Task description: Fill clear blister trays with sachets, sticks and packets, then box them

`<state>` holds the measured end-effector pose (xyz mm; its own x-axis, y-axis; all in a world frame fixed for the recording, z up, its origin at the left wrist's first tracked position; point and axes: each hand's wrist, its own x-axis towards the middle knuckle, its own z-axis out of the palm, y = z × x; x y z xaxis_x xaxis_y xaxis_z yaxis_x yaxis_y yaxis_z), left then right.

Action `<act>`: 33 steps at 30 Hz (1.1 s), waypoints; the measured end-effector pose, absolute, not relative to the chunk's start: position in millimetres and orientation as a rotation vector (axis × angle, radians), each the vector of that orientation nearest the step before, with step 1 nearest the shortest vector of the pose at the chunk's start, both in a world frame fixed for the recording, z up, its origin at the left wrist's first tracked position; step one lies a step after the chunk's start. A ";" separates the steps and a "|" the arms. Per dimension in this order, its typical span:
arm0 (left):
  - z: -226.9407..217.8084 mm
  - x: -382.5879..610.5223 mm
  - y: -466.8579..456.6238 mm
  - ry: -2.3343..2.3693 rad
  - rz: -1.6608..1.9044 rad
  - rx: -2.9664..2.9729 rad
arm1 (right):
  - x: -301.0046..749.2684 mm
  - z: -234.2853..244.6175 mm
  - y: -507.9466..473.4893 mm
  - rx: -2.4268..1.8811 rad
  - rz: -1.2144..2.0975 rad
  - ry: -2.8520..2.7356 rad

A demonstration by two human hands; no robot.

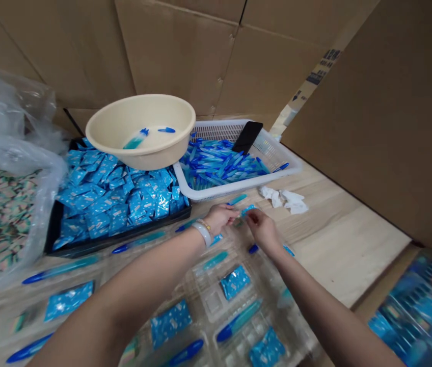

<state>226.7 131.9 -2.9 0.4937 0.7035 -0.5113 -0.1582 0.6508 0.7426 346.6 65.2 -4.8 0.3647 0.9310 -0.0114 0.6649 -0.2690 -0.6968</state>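
My left hand (220,218), with bracelets at its wrist, is closed in a pinch over the far part of the clear plastic trays (213,305). Close to its right, my right hand (265,230) also has its fingers pinched together. A small blue packet (248,209) shows just beyond the fingertips; whether either hand grips it I cannot tell. Blue-and-teal pens (239,321) and printed blue packets (235,282) lie in the tray compartments below my forearms. A dark blue pen tip (253,248) peeks out beside my right wrist.
A black box (124,233) of blue packets stands left, with a cream basin (139,153) resting on it. Behind my hands, a white basket (216,191) holds many pens and a black phone (247,137). Crumpled tissue (292,201) lies right. A plastic bag (48,188) holds small striped pieces.
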 end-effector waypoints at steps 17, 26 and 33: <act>5.5 241.8 54.7 0.850 0.475 1.264 | 402.2 28.4 -0.4 -1.778 1.276 -0.963; 1.7 222.2 34.6 0.468 0.439 2.135 | 411.6 23.3 -24.2 -1.789 1.379 -1.359; -3.3 221.1 27.1 0.345 0.219 2.568 | 399.8 -2.6 -41.4 -2.012 0.996 -1.773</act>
<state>221.1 27.1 -3.3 0.9542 0.2866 0.0862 0.1997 -0.8243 0.5298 399.8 -41.4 -2.6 0.0090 0.9514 -0.3079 0.7582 -0.2073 -0.6182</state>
